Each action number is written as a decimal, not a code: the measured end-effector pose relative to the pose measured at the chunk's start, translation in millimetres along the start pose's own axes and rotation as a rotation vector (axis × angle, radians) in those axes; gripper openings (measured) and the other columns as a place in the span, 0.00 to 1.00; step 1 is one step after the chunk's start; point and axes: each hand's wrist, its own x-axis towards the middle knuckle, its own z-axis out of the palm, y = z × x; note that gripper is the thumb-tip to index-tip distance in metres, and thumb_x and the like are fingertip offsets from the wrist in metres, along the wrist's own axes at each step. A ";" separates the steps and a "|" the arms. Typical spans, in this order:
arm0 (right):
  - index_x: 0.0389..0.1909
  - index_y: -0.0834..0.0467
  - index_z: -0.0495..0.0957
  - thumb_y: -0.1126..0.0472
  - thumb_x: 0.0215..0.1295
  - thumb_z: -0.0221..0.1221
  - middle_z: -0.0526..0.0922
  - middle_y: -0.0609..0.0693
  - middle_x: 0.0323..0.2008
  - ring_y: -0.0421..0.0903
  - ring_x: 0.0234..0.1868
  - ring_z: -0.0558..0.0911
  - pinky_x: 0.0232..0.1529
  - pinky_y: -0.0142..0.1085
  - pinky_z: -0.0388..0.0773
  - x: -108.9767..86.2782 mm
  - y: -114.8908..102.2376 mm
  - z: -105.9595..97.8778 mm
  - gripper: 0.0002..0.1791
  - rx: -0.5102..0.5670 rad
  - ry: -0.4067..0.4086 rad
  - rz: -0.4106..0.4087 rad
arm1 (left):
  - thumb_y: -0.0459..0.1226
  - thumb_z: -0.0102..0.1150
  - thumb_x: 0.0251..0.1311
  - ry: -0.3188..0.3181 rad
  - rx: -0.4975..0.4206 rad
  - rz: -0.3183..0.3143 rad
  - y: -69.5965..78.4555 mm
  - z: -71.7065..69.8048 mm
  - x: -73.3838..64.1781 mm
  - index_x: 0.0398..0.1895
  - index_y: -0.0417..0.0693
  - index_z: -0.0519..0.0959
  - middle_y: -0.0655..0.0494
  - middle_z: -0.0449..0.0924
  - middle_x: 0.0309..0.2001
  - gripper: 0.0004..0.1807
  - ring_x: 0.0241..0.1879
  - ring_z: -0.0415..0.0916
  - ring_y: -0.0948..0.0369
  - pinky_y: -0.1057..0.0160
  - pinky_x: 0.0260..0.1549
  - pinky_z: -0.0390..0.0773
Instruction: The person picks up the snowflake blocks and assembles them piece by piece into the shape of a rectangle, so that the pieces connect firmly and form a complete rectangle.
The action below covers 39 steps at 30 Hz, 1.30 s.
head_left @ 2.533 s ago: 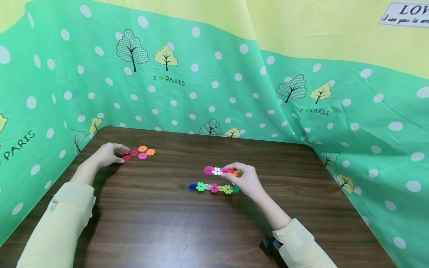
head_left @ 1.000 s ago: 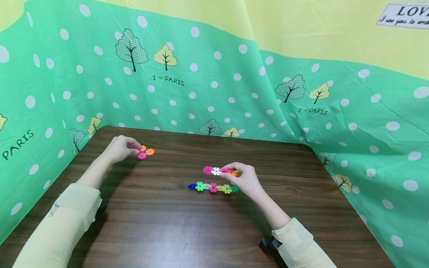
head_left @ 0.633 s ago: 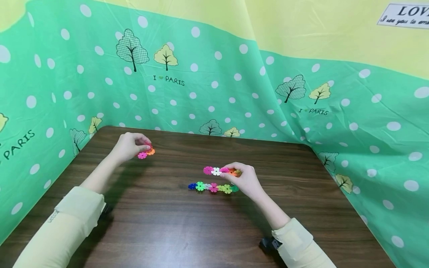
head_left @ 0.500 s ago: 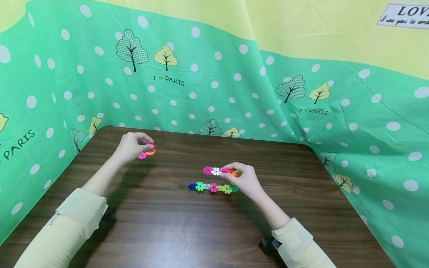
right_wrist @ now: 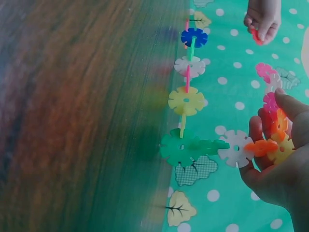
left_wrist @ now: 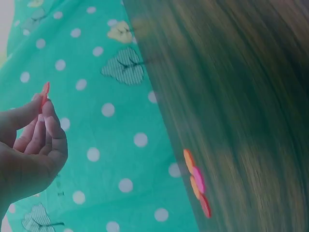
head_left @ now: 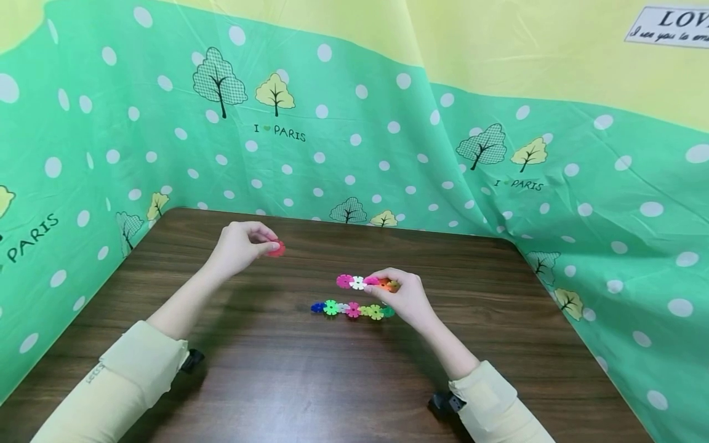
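My left hand (head_left: 240,249) pinches a red snowflake disc (head_left: 277,248) between thumb and fingertips, held up over the far left of the table. The left wrist view shows the same red disc (left_wrist: 44,96) edge-on. My right hand (head_left: 403,295) grips a chain of interlocked snowflake discs near its bend. One arm of the chain, with a pink disc (head_left: 344,281) at its end, points left from the fingers. The other arm, ending in a blue disc (head_left: 317,308), runs nearer to me. A white disc (right_wrist: 236,148) joins the two arms at the bend.
Several loose orange, pink and red discs (left_wrist: 198,180) lie on the dark wooden table (head_left: 288,381); in the head view the left hand and wrist hide them. A green and yellow patterned cloth (head_left: 332,160) hangs round the back and sides.
My left hand has picked up a red disc from the loose group and carried it right, toward the chain. The right hand and its chain have stayed in place.
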 end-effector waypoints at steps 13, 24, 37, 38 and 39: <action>0.34 0.49 0.84 0.51 0.51 0.70 0.85 0.44 0.33 0.41 0.24 0.75 0.21 0.31 0.74 -0.1 1.4 1.3 0.10 -0.004 0.000 -0.002 | 0.39 0.68 0.54 -0.088 -0.249 -0.086 20.0 37.4 -13.9 0.38 0.46 0.84 0.51 0.85 0.31 0.10 0.26 0.81 0.57 0.56 0.30 0.82; 0.34 0.48 0.84 0.52 0.52 0.70 0.85 0.43 0.32 0.42 0.25 0.75 0.22 0.31 0.74 -0.4 -0.1 1.7 0.09 0.003 -0.005 -0.015 | 0.35 0.66 0.55 -0.127 -0.394 -0.149 24.8 70.8 -20.9 0.36 0.40 0.84 0.49 0.85 0.29 0.07 0.29 0.82 0.47 0.57 0.29 0.83; 0.34 0.48 0.84 0.51 0.51 0.70 0.85 0.43 0.33 0.42 0.25 0.76 0.23 0.31 0.76 -0.4 -0.5 3.9 0.10 -0.003 -0.017 -0.024 | 0.34 0.66 0.54 -0.184 -0.413 -0.183 31.5 86.6 -23.1 0.35 0.39 0.84 0.49 0.85 0.28 0.07 0.29 0.81 0.47 0.56 0.31 0.83; 0.34 0.48 0.84 0.51 0.51 0.70 0.85 0.43 0.33 0.42 0.25 0.76 0.23 0.32 0.76 -0.6 -0.5 4.0 0.10 -0.005 -0.019 -0.022 | 0.34 0.66 0.54 -0.189 -0.416 -0.182 31.9 86.8 -23.1 0.35 0.39 0.84 0.49 0.85 0.27 0.07 0.29 0.81 0.46 0.54 0.32 0.83; 0.34 0.48 0.84 0.51 0.51 0.70 0.85 0.43 0.32 0.43 0.25 0.75 0.22 0.32 0.75 -0.6 -0.7 3.9 0.10 -0.008 -0.022 -0.019 | 0.34 0.66 0.54 -0.193 -0.418 -0.180 31.8 87.5 -22.9 0.35 0.39 0.84 0.49 0.85 0.27 0.07 0.29 0.81 0.45 0.53 0.32 0.83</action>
